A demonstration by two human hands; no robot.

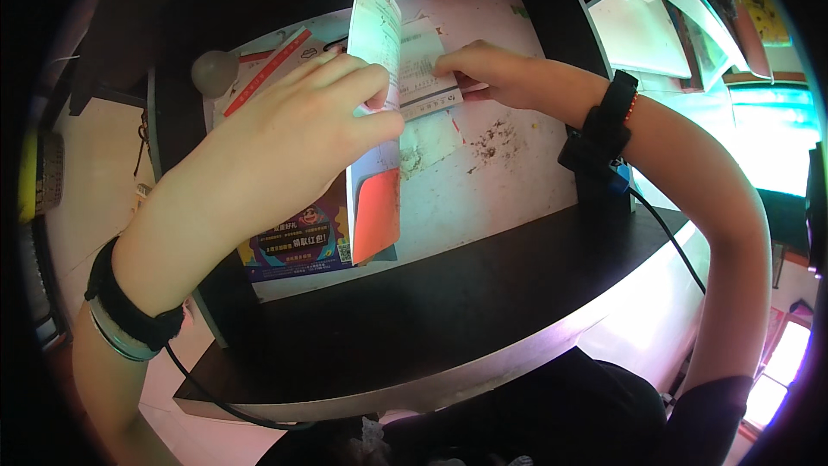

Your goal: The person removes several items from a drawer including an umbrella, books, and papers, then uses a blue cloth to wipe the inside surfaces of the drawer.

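My left hand (349,94) grips a thin printed booklet (375,149) with an orange-red patch near its lower end, held upright on edge over a dark-framed compartment. To its right, my right hand (475,74) pinches the edge of a small white printed card or packet (424,71), partly hidden behind the booklet. A white paper with a red stripe (268,71) lies at the left under my left hand. Below my left forearm is a purple printed leaflet (304,243). Dark crumbs of debris (498,142) are scattered on the pale bottom of the compartment.
A round translucent object (215,74) sits at the compartment's upper left. The black front ledge (414,317) runs between the compartment and my body. Black cables hang from bands on both wrists. White panels (640,32) stand beyond the right wall.
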